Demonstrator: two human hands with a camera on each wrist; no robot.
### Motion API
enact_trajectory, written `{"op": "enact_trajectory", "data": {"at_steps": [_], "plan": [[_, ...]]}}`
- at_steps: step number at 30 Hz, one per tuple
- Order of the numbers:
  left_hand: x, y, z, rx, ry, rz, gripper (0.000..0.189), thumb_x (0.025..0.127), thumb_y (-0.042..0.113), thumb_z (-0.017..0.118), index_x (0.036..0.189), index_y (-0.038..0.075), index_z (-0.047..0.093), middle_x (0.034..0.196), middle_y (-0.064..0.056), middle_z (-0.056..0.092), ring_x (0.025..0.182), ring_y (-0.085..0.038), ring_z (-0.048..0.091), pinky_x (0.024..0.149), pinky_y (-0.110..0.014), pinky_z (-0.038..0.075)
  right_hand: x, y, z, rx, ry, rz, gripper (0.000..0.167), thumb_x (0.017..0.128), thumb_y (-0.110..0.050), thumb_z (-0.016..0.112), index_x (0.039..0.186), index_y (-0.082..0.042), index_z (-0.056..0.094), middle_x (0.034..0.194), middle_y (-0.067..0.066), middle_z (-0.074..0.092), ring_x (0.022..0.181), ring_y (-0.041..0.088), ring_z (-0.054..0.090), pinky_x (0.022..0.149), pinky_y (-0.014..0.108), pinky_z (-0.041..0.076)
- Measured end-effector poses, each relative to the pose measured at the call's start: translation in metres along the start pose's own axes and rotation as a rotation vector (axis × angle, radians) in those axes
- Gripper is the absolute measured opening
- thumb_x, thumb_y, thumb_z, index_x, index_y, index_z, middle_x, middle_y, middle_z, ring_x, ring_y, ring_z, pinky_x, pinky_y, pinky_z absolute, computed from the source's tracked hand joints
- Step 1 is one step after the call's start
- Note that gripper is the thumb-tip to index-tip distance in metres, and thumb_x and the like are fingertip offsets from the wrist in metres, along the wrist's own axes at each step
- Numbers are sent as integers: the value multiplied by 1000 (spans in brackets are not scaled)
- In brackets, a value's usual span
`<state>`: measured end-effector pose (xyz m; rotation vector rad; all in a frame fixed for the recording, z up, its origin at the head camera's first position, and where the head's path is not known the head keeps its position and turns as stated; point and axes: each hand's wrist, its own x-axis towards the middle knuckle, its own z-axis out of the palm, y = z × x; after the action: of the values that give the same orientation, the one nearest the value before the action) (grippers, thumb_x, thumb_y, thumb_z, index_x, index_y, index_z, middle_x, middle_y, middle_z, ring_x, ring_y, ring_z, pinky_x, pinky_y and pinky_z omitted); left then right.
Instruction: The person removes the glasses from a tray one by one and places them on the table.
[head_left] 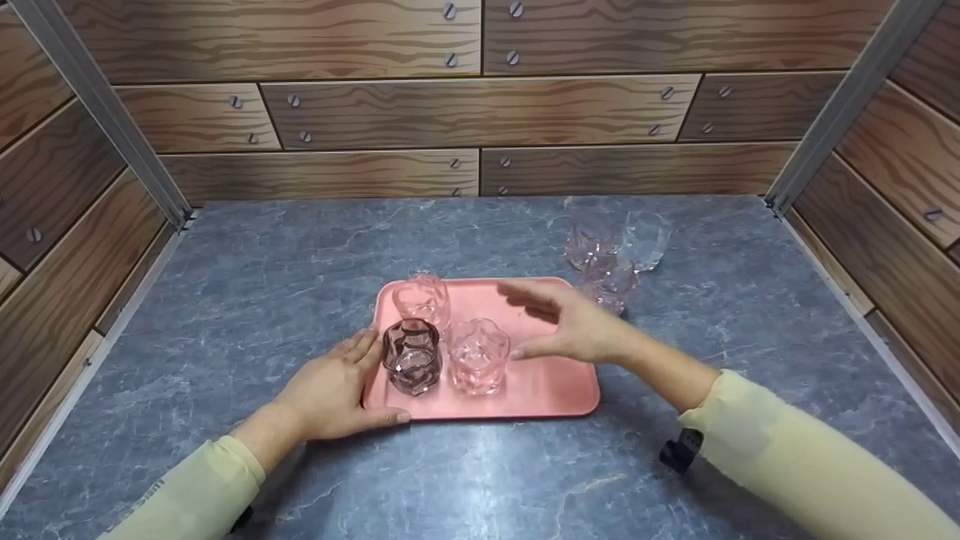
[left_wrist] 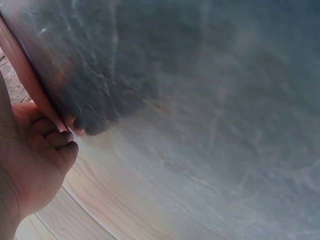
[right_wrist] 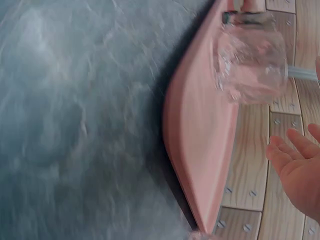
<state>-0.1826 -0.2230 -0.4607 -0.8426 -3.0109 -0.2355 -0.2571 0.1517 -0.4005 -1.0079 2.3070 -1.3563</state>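
Observation:
My left hand (head_left: 330,390) holds the near left corner of a pink tray (head_left: 547,390), fingers along its left side and thumb at the front edge. In the left wrist view the fingertips (left_wrist: 70,145) curl at the tray's rim. A dark smoky glass (head_left: 411,360) stands on the tray beside that hand, with a clear pinkish glass (head_left: 421,296) behind it. Another clear glass (head_left: 480,360) stands to the right of the smoky one. Over the tray's right half is my right hand (head_left: 577,326), fingers spread and holding nothing, thumb tip close to that clear glass.
Behind the tray's far right corner, a pinkish glass (head_left: 589,240), a clear glass (head_left: 646,240) and a faint purple glass (head_left: 609,281) stand close together on the grey marbled table (head_left: 285,255). Wood-patterned walls (head_left: 480,112) enclose the back and sides.

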Motion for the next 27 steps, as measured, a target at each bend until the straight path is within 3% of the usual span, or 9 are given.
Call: {"op": "enact_trajectory", "data": {"at_steps": [12, 20, 27], "plan": [[-1, 1, 0, -8, -11, -17, 124, 88, 91, 48, 159, -10, 36, 163, -34, 33, 151, -49, 37, 122, -58, 36, 7, 4, 31, 64, -56, 20, 97, 81, -20, 93, 162, -5, 41, 166, 11, 42, 150, 28, 44, 125, 40, 34], [0, 1, 0, -5, -10, -11, 123, 89, 90, 48, 159, -11, 35, 163, -34, 33, 151, -49, 36, 122, -57, 36, 10, 8, 44, 26, -43, 56, 93, 82, -22, 93, 160, -11, 46, 159, 7, 52, 142, 23, 53, 121, 38, 40], [0, 1, 0, -1, -11, -8, 123, 89, 90, 47, 159, -11, 35, 162, -35, 32, 151, -49, 36, 122, -58, 36, 12, 13, 49, 14, -12, 65, 82, 85, -29, 91, 155, -14, 53, 155, 3, 57, 143, 20, 53, 119, 35, 42]]}}
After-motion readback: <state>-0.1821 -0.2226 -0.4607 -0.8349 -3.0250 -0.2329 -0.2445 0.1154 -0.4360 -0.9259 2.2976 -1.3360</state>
